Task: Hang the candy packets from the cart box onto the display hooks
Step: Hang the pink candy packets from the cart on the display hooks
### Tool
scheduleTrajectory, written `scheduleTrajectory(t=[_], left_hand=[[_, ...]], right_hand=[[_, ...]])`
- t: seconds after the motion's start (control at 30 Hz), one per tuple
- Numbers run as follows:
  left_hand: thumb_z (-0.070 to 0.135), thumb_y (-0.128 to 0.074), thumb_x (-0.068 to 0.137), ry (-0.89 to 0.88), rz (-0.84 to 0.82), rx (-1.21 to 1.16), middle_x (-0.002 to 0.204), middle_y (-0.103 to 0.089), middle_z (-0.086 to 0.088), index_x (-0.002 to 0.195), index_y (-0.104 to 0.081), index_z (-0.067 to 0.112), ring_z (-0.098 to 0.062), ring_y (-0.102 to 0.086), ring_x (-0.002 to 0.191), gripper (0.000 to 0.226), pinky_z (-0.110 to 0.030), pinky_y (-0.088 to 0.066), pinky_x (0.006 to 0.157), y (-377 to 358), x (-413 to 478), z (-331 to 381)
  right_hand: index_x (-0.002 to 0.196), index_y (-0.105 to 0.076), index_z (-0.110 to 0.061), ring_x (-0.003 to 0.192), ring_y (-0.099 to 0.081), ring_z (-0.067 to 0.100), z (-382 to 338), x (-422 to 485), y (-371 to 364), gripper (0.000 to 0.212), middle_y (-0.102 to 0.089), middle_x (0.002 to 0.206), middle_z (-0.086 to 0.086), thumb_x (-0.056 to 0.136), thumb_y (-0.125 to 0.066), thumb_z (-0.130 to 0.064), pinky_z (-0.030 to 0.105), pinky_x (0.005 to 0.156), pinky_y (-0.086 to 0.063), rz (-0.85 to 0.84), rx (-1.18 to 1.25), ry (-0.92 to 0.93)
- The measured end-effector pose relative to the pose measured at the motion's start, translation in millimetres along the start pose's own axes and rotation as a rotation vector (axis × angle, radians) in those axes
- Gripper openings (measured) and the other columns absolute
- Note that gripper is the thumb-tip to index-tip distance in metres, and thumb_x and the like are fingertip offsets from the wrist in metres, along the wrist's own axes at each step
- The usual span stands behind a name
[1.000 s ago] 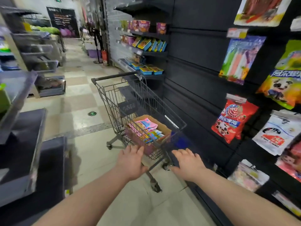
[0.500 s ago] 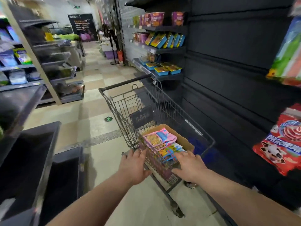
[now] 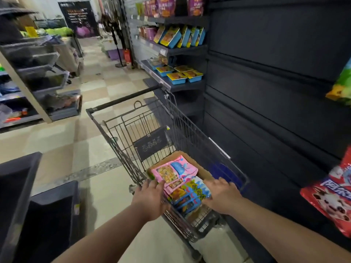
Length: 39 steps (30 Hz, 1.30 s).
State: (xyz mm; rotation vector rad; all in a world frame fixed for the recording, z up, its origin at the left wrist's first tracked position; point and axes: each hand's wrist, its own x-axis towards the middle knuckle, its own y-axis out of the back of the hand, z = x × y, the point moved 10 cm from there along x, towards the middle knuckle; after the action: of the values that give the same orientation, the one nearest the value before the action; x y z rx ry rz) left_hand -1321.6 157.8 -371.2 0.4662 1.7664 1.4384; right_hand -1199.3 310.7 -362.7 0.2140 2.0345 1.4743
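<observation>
The left hand reaches over the near wire end of the cart. Its fingers are nearly straight and loose, and the tips rest at the lower left corner of the pink candy packets. It grips nothing that can be seen. The right hand is spread flat with fingers apart. Its thumb lies against the blue and yellow candy packets and its fingertips reach toward the far right rim of the cardboard box.

The packets lie in a stack inside that box, pink ones on top toward the back and blue ones nearer the person. The box sits at the near end of the cart basket, so the cart's wire wall stands between the forearms and the box. The cart's black handle bar is at the far end.

Just to the right of the cart rises the dark display wall, with a red packet and a green packet hanging at its right edge. Further along are shelves with blue trays. Dark bins stand to the left on the tiled floor.
</observation>
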Motion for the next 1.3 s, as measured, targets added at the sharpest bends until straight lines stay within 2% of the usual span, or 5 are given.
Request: scheduleTrajectory(t=[0.37, 0.8, 0.97, 1.17, 1.3], left_hand=[[0.067, -0.041, 0.088, -0.159, -0.131, 0.024, 0.163, -0.012, -0.009, 0.155, -0.007, 0.018, -0.032, -0.01, 0.149, 0.09, -0.05, -0.016, 0.12, -8, 139, -6], [0.06, -0.053, 0.087, -0.268, -0.328, 0.016, 0.154, -0.032, -0.007, 0.153, -0.014, 0.021, -0.028, -0.032, 0.14, 0.086, -0.046, -0.034, 0.111, -38, 328, -92], [0.062, -0.054, 0.086, -0.274, -0.44, -0.058, 0.155, -0.029, -0.01, 0.153, -0.016, 0.021, -0.029, -0.033, 0.139, 0.087, -0.047, -0.035, 0.111, -79, 360, -88], [0.064, -0.055, 0.083, -0.269, -0.489, -0.094, 0.153, -0.035, -0.012, 0.153, -0.016, 0.023, -0.032, -0.035, 0.138, 0.089, -0.053, -0.037, 0.108, -132, 392, -84], [0.061, -0.057, 0.083, -0.255, -0.497, -0.09, 0.153, -0.032, -0.014, 0.152, -0.018, 0.021, -0.034, -0.035, 0.138, 0.089, -0.054, -0.037, 0.108, -160, 416, -85]], right_hand=[[0.134, -0.039, -0.027, 0.13, -0.039, 0.028, 29, 91, -14, 0.056, -0.047, 0.14, 0.003, 0.086, -0.054, -0.052, 0.047, 0.103, -0.031, -0.062, 0.045, -0.16], [0.144, -0.033, -0.022, 0.131, -0.044, 0.026, 2, 220, -55, 0.061, -0.044, 0.144, 0.006, 0.092, -0.049, -0.049, 0.036, 0.104, -0.041, -0.257, 0.189, -0.418], [0.142, -0.035, -0.019, 0.128, -0.047, 0.026, 12, 236, -93, 0.058, -0.046, 0.142, 0.007, 0.092, -0.053, -0.044, 0.032, 0.098, -0.043, -0.339, 0.338, -0.5], [0.151, -0.024, -0.021, 0.142, -0.031, 0.022, 28, 273, -142, 0.063, -0.025, 0.158, 0.004, 0.096, -0.05, -0.038, 0.028, 0.109, -0.031, -0.346, 0.609, -0.616], [0.148, -0.03, -0.015, 0.135, -0.041, 0.027, 35, 300, -173, 0.058, -0.032, 0.153, 0.011, 0.097, -0.05, -0.034, 0.031, 0.105, -0.038, -0.326, 0.724, -0.673]])
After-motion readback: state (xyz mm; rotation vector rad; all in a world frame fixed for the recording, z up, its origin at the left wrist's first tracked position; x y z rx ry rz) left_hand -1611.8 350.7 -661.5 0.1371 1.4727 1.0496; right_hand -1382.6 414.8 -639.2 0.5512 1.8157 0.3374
